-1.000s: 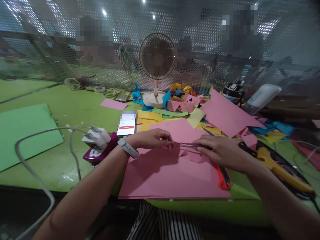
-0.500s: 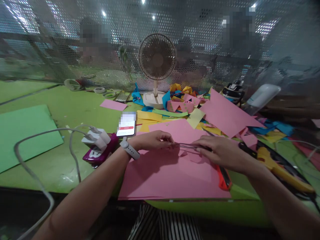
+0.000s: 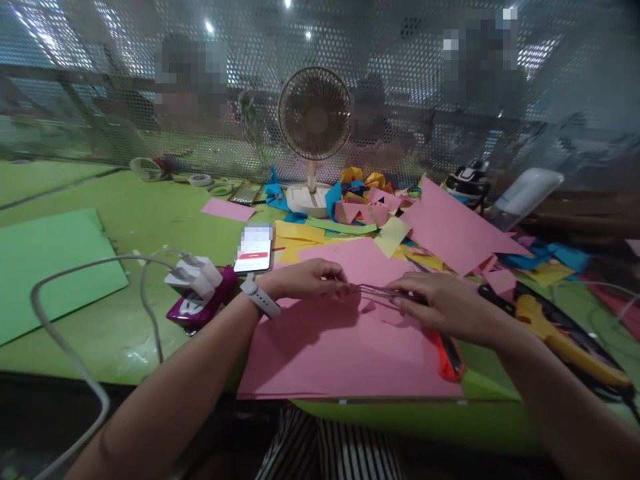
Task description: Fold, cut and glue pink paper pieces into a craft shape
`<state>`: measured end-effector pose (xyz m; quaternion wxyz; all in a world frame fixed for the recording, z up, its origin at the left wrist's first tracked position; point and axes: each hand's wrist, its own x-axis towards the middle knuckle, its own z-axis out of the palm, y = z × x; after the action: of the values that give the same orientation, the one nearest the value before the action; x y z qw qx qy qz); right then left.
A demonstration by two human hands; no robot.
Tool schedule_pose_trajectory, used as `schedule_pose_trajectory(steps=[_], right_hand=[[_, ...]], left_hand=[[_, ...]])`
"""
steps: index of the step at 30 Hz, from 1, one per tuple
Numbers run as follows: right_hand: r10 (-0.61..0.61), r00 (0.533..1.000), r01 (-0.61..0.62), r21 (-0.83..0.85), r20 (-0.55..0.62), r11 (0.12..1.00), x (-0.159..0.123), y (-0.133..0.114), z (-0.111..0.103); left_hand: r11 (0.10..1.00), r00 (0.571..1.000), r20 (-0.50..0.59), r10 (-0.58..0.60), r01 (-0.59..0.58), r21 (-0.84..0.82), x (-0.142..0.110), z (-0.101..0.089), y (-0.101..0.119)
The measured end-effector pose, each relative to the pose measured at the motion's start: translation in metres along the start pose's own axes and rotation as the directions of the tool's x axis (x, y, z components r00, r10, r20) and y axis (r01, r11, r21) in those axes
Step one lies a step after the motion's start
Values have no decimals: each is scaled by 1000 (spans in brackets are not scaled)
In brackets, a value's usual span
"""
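Right hand [image 3: 435,303] closed around a slim metal tool [image 3: 376,291], maybe tweezers; rear end mostly hidden in the grip, thin prongs pointing at left hand [image 3: 315,280]. Left-hand fingers curled, tips right by the tool's front end; cannot tell whether they pinch a small piece or are just closed, too small and blurred. Both hands over large pink sheets [image 3: 345,363], stacked near the front table edge, upper part partly covered by forearm, hands and loose paper. Small pink scrap [image 3: 369,307] just below the tool, outline vague in the shadow. Orange-red tool [image 3: 450,360] sticks out by the right wrist, upper end covered, type unclear. White wristband [image 3: 263,298] on left wrist. Phone [image 3: 254,250] beyond it, top of screen pixelated. Purple block [image 3: 203,310] left of that wrist, partly covered by white plugs [image 3: 195,277]; cable runs out of frame at bottom left. Green sheet [image 3: 55,267] cut off at left edge. Fan [image 3: 315,120] behind, base edged by a paper pile [image 3: 363,200], pieces overlapping, shapes hard to separate. Yellow-handled tool [image 3: 570,340] at right, lying over dark items that blend together. People behind the mesh [image 3: 260,40] blurred, pixelated. Striped cloth [image 3: 330,447] cut off at bottom.
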<state>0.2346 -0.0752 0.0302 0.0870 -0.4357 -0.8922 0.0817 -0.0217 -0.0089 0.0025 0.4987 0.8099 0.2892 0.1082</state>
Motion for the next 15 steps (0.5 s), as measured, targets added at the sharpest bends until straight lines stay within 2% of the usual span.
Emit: schedule_pose_trajectory(steps=[4, 6, 11, 15], right_hand=[[-6, 1000, 6, 3, -8, 1000, 0, -1, -1], [-7, 1000, 7, 8, -6, 1000, 0, -2, -1], [4, 1000, -4, 8, 18, 1000, 0, -6, -2], [11, 1000, -11, 1, 28, 1000, 0, -7, -2]], left_hand=[[992, 987, -161, 0, 20, 125, -2, -7, 3], [988, 982, -189, 21, 8, 151, -2, -7, 2], [1000, 998, -67, -14, 15, 13, 1, 1, -1], [996, 999, -37, -15, 11, -92, 3, 5, -4]])
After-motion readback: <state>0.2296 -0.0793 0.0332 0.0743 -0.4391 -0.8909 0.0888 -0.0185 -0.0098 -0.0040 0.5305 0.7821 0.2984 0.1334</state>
